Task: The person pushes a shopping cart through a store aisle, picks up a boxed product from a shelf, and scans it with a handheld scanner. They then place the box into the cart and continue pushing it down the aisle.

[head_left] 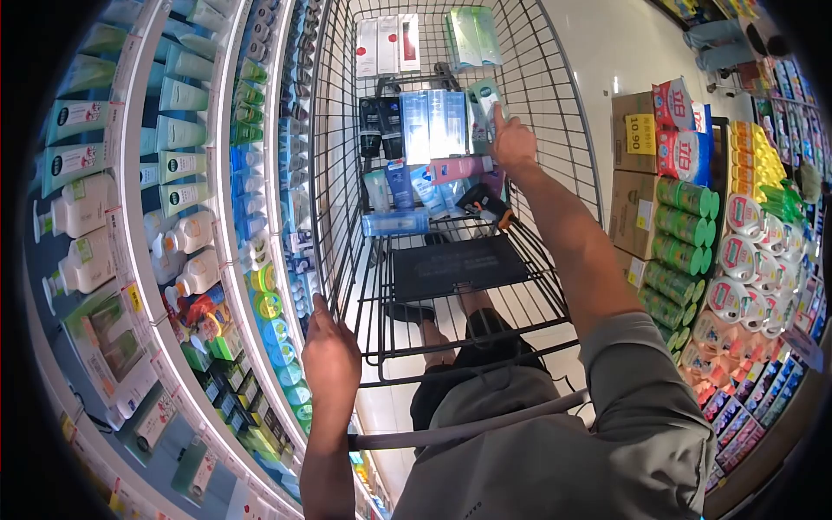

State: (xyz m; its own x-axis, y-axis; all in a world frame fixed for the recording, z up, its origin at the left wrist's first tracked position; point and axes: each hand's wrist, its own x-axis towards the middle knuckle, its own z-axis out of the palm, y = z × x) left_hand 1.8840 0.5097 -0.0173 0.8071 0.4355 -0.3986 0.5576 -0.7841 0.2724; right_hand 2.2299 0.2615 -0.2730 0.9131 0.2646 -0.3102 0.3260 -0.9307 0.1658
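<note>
My right hand [515,140] reaches into the shopping cart [563,65] with its fingers on a pale green tube [483,97] that has a dark round logo. This tube stands beside shiny clear-fronted boxes [433,126] in the cart. Black tubes [381,126], a pink tube [459,169] and several blue packs [397,223] lie close by. A black and orange handled object [487,206] rests near my right forearm. My left hand [332,354] is at the cart's near left edge, one finger stretched forward along the wires; its other fingers are mostly hidden.
Shelves of tubes and pump bottles [87,217] run along the left. White boxes [388,45] and green packs [474,36] lie at the cart's far end. The cart handle [477,422] crosses before my body. Stacked green cans [680,230] and cartons [633,204] stand at right.
</note>
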